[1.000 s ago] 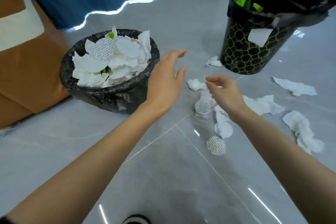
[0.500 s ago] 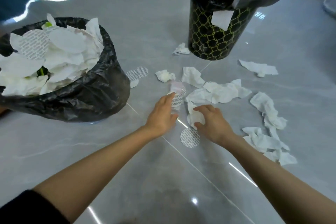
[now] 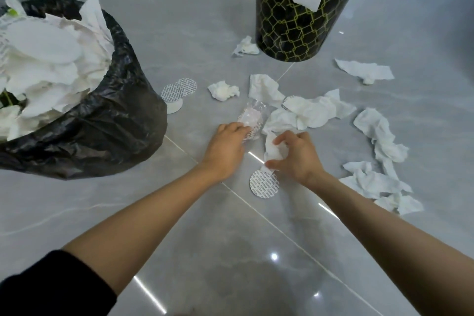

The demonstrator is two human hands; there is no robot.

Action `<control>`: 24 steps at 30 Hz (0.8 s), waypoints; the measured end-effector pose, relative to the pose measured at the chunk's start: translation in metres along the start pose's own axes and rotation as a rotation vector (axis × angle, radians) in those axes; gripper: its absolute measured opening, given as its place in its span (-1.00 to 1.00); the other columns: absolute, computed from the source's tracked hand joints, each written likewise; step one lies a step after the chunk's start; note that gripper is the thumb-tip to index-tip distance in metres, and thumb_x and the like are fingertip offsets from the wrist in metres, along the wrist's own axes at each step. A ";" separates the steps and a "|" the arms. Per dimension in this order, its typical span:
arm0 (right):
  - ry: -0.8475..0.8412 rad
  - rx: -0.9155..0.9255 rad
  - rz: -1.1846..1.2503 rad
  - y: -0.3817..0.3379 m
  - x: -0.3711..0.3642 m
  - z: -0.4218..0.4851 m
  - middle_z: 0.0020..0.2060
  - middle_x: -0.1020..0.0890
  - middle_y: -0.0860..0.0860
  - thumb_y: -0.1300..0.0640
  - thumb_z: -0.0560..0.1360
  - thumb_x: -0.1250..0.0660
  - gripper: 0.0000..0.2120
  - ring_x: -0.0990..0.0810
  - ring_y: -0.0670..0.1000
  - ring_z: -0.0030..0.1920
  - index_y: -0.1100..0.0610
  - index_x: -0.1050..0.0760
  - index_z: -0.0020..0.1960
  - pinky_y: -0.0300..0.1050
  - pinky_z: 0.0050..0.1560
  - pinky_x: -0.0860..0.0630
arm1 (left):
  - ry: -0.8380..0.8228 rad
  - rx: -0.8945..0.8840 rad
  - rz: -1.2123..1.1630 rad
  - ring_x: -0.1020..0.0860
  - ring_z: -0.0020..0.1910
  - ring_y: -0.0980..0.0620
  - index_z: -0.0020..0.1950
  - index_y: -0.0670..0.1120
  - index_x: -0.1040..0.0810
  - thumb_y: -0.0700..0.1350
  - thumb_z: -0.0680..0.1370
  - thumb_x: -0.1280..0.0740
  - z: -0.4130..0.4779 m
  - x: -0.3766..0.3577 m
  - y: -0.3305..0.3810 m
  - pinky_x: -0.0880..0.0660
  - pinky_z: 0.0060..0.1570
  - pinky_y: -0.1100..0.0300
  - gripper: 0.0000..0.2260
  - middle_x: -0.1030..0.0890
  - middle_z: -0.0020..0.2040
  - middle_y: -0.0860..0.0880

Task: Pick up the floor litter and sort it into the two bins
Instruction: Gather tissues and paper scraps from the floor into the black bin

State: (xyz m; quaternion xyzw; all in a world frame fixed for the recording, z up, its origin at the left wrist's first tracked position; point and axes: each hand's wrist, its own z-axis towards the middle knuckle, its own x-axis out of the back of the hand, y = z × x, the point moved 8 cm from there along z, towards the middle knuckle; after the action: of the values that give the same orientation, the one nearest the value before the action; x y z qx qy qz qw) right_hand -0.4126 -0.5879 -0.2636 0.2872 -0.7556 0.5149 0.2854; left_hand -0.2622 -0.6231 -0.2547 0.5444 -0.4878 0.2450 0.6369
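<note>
Two grips at the floor [image 3: 179, 251]: right hand [image 3: 298, 158] curls round a crumpled tissue [image 3: 275, 151], left hand [image 3: 225, 147] lays fingertips on the clear wrapper [image 3: 252, 117] just ahead, pinch unclear; the paper-filled bin [image 3: 102, 133] lies leftward.

The glossy grey tiled floor [image 3: 179, 251] carried a black-bagged bin [image 3: 107, 136], a black cylindrical bin with yellow net pattern [image 3: 289, 28], crumpled white tissues [image 3: 310, 110], round printed white discs [image 3: 264, 183] and one clear plastic wrapper [image 3: 252, 115].

Both arms stretch forward, left hand [image 3: 225, 151] palm-down, right hand [image 3: 295, 155] clutching a tissue [image 3: 275, 149].
</note>
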 end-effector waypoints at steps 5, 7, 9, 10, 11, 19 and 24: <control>0.017 0.029 0.099 -0.006 0.008 0.000 -0.07 -0.51 0.01 0.25 0.38 -0.43 -0.65 -0.50 0.05 -0.05 0.15 -0.48 0.14 -0.33 -0.27 -0.28 | 0.063 0.066 -0.059 -0.52 0.17 -0.13 0.34 -0.04 -0.46 -0.32 0.51 -0.16 -0.003 0.015 -0.008 -0.44 0.16 0.04 -0.58 -0.57 0.22 -0.10; 0.067 0.059 0.116 -0.013 0.018 -0.001 -0.13 -0.54 0.01 0.25 0.42 -0.37 -0.76 -0.49 0.03 -0.13 0.18 -0.52 0.09 -0.37 -0.32 -0.34 | 0.127 0.118 -0.111 -0.57 0.07 -0.16 0.31 -0.02 -0.47 -0.27 0.54 -0.18 -0.008 0.027 -0.011 -0.50 0.03 0.04 -0.64 -0.62 0.11 -0.12; 0.118 0.086 0.177 -0.022 0.030 -0.003 -0.24 -0.56 -0.02 0.23 0.45 -0.34 -0.84 -0.47 -0.05 -0.27 0.19 -0.55 0.03 -0.47 -0.37 -0.35 | 0.205 0.160 -0.165 -0.58 -0.01 -0.17 0.28 -0.06 -0.45 -0.22 0.57 -0.19 -0.014 0.042 -0.012 -0.47 -0.10 0.09 -0.71 -0.64 0.03 -0.14; 0.136 0.105 0.219 -0.029 0.037 -0.005 -0.29 -0.54 -0.07 0.22 0.46 -0.33 -0.86 -0.45 -0.11 -0.32 0.17 -0.56 0.01 -0.48 -0.38 -0.34 | 0.255 0.176 -0.206 -0.57 -0.08 -0.16 0.26 -0.08 -0.45 -0.21 0.58 -0.19 -0.017 0.052 -0.012 -0.42 -0.17 0.13 -0.74 -0.63 -0.01 -0.14; 0.152 0.122 0.258 -0.035 0.043 -0.006 -0.31 -0.53 -0.11 0.20 0.47 -0.32 -0.88 -0.45 -0.15 -0.33 0.15 -0.56 0.00 -0.47 -0.37 -0.35 | 0.301 0.192 -0.264 -0.56 -0.15 -0.12 0.23 -0.09 -0.44 -0.20 0.58 -0.20 -0.020 0.060 -0.012 -0.37 -0.23 0.18 -0.77 -0.63 -0.04 -0.12; 0.139 0.297 0.528 -0.112 0.071 -0.023 -0.15 -0.60 -0.07 0.13 0.54 -0.28 -0.90 -0.53 -0.09 -0.17 0.05 -0.54 0.02 -0.10 -0.05 -0.55 | 0.594 0.233 -0.569 -0.57 -0.09 -0.01 0.02 -0.12 -0.54 -0.12 0.52 -0.34 -0.050 0.143 -0.005 -0.45 -0.08 0.14 -0.88 -0.61 -0.09 0.00; 0.072 0.492 0.659 -0.193 0.076 -0.042 -0.23 -0.58 -0.08 0.21 0.56 -0.25 -0.89 -0.55 -0.06 -0.17 0.05 -0.53 -0.05 -0.21 -0.11 -0.56 | 0.745 0.194 -0.629 -0.58 -0.12 0.05 -0.03 -0.07 -0.52 -0.09 0.52 -0.34 -0.076 0.209 -0.002 -0.50 -0.09 0.17 -0.91 -0.61 -0.15 0.04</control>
State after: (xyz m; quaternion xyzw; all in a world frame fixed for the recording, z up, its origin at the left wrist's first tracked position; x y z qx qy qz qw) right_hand -0.3176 -0.6181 -0.0774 0.0711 -0.6511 0.7537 0.0544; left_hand -0.1488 -0.5986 -0.0649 0.5975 -0.0142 0.2630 0.7574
